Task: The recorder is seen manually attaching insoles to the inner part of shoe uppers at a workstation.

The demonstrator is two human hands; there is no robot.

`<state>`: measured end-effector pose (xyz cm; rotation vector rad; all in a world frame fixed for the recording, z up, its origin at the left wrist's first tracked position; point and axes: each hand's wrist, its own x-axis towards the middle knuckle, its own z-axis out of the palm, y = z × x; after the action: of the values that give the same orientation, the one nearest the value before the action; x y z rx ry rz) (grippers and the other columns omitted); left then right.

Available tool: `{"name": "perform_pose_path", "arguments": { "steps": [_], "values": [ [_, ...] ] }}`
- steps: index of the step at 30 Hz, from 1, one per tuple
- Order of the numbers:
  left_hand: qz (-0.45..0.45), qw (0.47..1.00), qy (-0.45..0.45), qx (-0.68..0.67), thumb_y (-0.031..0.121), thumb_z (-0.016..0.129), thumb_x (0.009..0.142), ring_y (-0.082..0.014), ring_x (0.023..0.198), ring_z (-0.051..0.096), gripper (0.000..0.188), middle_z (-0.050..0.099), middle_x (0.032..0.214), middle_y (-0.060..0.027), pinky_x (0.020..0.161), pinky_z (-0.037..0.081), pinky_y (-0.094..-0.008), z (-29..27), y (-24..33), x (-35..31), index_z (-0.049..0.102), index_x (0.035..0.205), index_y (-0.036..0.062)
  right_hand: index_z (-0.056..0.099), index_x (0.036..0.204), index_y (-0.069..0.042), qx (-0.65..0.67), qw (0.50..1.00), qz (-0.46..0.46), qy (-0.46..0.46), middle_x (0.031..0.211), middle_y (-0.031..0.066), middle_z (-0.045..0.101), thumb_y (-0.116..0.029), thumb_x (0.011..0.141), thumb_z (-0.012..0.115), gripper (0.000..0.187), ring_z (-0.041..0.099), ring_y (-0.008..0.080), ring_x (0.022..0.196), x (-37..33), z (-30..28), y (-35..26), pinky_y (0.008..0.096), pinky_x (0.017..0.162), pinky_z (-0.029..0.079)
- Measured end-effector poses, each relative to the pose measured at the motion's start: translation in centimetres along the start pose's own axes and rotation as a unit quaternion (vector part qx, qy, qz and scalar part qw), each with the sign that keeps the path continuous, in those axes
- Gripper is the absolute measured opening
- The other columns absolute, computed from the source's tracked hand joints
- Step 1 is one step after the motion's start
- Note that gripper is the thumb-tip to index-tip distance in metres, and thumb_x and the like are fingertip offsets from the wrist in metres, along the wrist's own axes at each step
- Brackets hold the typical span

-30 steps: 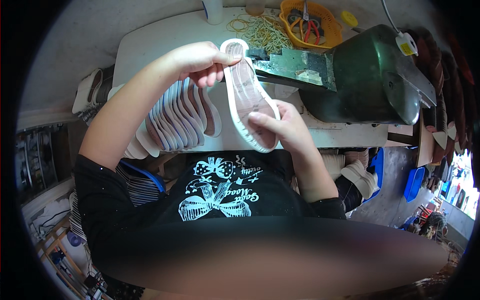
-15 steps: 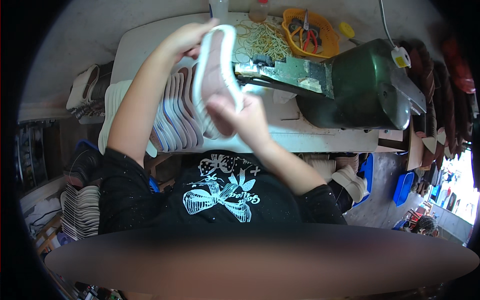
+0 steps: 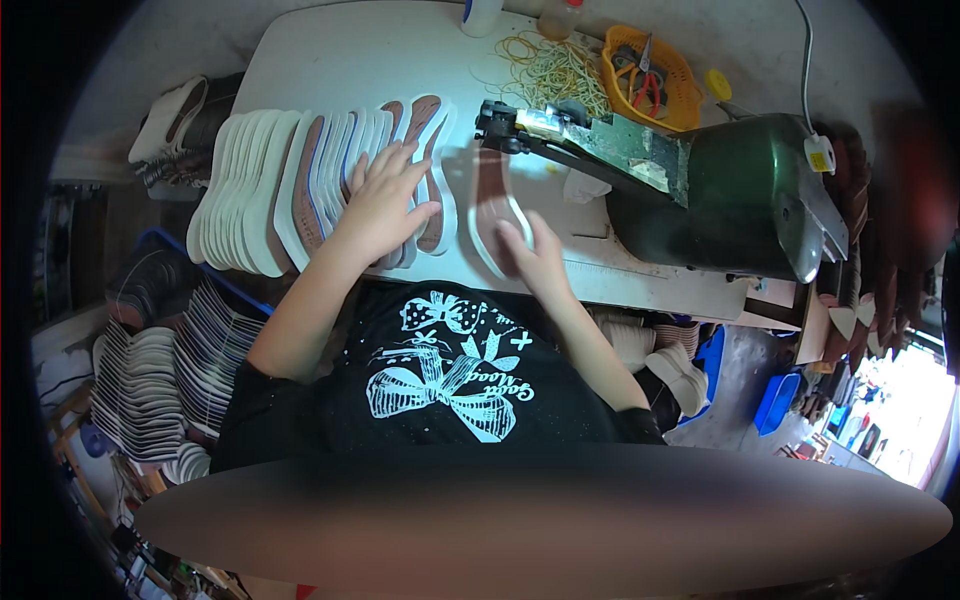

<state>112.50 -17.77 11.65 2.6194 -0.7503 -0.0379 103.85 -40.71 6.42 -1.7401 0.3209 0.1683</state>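
One shoe insole point(image 3: 497, 215), brown in the middle with a pale rim, lies blurred at the centre of the frame on the white bench point(image 3: 330, 60), just below the arm of the green sewing machine point(image 3: 720, 190). The right hand point(image 3: 535, 255) has its grip pinching the insole's lower end, fingers on top. It looks thin, light and flexible, so it would likely bend if lifted by one end; holding it at the narrow waist or flat under the palm seems the safer hold.

Left of it, the left hand point(image 3: 385, 200) rests with fingers spread flat on a fanned row of insoles point(image 3: 280, 185), holding nothing. More insoles sit in stacks point(image 3: 160, 360) at the lower left, below the bench edge.

Toward the upper middle lies a loose heap of rubber bands point(image 3: 550, 65), and beside it an orange basket point(image 3: 650, 75) with scissors. Two bottles stand at the top edge: a white one point(image 3: 482, 15) and a clear one point(image 3: 560, 18) with a red cap. A small white tag point(image 3: 820, 155) sits on the machine's right end; its print is too small to tell. A blue bin point(image 3: 775, 400) shows at lower right.
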Motion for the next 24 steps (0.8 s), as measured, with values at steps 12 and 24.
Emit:
{"name": "perform_pose_path", "arguments": {
  "steps": [12,24],
  "values": [
    [-0.058,0.997,-0.025,0.048,0.027,0.056,0.085,-0.0274,0.136,0.025,0.062,0.028,0.146,-0.0151,0.109,0.017,-0.049,2.5,-0.1,-1.4,0.035,0.136,-0.0002,0.059,0.088,0.004,-0.113,0.987,-0.102,-0.053,0.067,0.0149,0.059,-0.021,0.077,0.067,0.028,0.059,0.029,0.063,2.0,5.4,-4.2,0.0362,0.062,0.047],
    [-0.123,0.629,0.104,-0.76,0.017,0.059,0.088,-0.0157,0.107,0.053,0.046,0.054,0.118,-0.0122,0.095,0.04,-0.0295,-4.1,5.5,-1.5,0.043,0.127,-0.001,0.063,0.082,-0.003,-0.148,0.958,-0.144,-0.2,0.065,0.0003,0.053,-0.02,0.069,0.078,0.026,0.044,0.0087,0.055,-4.1,-1.3,-10.8,0.0264,0.052,0.036]
  ]
}}
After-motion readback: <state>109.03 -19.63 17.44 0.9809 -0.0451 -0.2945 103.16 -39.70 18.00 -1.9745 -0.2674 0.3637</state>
